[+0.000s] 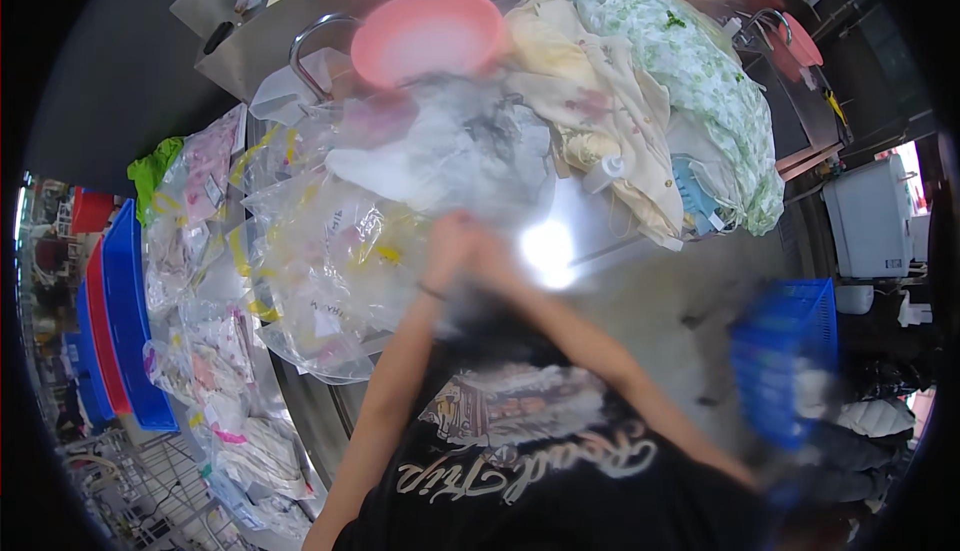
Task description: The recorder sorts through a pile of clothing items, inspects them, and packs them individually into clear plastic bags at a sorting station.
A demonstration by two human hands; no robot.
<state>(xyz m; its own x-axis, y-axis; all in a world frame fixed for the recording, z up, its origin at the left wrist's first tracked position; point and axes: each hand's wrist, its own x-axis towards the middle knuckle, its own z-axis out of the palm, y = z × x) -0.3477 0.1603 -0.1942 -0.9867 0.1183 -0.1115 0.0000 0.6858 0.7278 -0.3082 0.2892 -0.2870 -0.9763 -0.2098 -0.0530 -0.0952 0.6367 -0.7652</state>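
Note:
A white and grey cloth [480, 153], blurred by motion, spreads over the table in front of me. Its near edge meets my left hand [450, 239] and my right hand [489, 251], held close together with fingers closed on it. Blur hides the exact grip. Left of the cloth lies a heap of clear plastic bags [337, 251] with yellow strips. To the right are a cream garment with floral marks [600, 93] and a white plastic bottle [604, 173]. Beyond the cloth sits a pink plastic basin [427, 33].
A curved metal faucet [300, 48] stands beside the basin. Green-and-white patterned fabric [667, 63] is piled at the right. Bagged garments [202, 266] line the left, near a blue tray [139, 326]. A blue crate [784, 356] is at the right, by another person's legs [840, 453].

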